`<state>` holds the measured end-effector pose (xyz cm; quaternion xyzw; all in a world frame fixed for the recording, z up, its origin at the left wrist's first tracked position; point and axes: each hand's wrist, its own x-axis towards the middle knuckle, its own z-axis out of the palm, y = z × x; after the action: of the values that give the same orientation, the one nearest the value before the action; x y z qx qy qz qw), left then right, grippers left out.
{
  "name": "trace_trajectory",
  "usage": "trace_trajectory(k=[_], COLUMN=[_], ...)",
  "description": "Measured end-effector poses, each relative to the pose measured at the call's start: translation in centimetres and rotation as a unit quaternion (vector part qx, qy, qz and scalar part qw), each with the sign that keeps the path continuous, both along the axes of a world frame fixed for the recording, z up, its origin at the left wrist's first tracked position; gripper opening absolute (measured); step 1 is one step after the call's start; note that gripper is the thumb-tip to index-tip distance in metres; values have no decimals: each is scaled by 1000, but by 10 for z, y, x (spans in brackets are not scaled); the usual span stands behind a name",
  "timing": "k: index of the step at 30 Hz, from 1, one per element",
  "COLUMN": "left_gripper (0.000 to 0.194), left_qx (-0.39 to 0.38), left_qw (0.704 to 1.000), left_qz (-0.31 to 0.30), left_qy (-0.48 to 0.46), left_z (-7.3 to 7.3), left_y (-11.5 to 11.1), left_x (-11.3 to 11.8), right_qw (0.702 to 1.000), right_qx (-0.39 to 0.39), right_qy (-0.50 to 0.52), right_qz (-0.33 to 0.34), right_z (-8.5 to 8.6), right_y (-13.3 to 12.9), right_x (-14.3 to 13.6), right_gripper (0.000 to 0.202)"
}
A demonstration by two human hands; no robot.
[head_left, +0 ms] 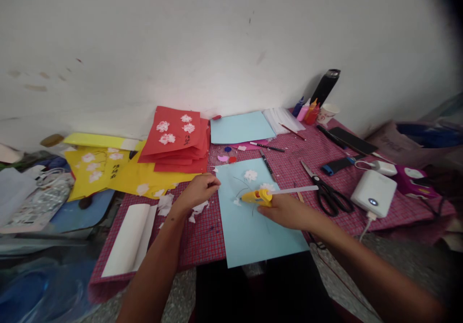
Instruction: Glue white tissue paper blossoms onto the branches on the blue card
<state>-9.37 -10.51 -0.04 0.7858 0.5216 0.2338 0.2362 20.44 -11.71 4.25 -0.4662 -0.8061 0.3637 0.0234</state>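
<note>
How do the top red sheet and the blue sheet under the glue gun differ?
The red sheet rests on a stack; the blue sheet lies on the checked cloth. The red sheet shows four pinkish flowers and dark writing; the blue sheet, two whiter flowers and thin lines. Both carry flowers.

Soft, fairly dim light here, and I can't see its source; the wall (188, 48) glows palest low in the middle and turns grey towards the corners. A faint, soft-edged shadow leans left of my black thermos (322, 89), with a small glint on its cap. Over at the power bank (374, 194), a tiny display shines bluish. My dark trousers (267, 291) sink into near-black, folds lost. In the centre, the yellow glue gun (257, 196) reads fairly clearly, but the clear plastic (43, 284) lower left goes smeary and stretched, my right forearm (376, 265) softens, and black vignetting eats the upper right corner
</note>
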Motion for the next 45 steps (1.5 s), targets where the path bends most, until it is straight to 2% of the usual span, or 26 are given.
trace_trajectory(k=[5, 11, 20, 26, 32, 37, 45], left_gripper=[14, 14, 15, 14, 15, 16, 15], left_qx=[-1, -2, -3, 3, 4, 1, -2], left_qw=[1000, 1000, 1000, 1000, 1000, 1000, 1000], left_qz=[-4, -3, 0, -1, -4, -2, -3], left_qy=[-2, 4, 3, 2, 6, 8, 11], left_z=[0, 1, 1, -1, 1, 2, 2], left_y=[0, 0, 0, 0, 0, -1, 0], left_x=[0, 1, 1, 0, 1, 2, 2], right_qw=[1000, 1000, 1000, 1000, 997, 1000, 1000], right_qx=[8, 4, -8, 3, 12, 13, 9], right_qy=[-4, 22, -28, -22, -73, -27, -21], right_qz=[-16, -4, -7, -5, -11, -7, -12], right_z=[4, -3, -3, -7, -11, -8, -10], right_y=[-4, -8, -10, -13, -15, -15, -16], right_x=[5, 7, 8, 8, 9, 9, 9], right_gripper=[30, 32, 37, 37, 41, 36, 36])
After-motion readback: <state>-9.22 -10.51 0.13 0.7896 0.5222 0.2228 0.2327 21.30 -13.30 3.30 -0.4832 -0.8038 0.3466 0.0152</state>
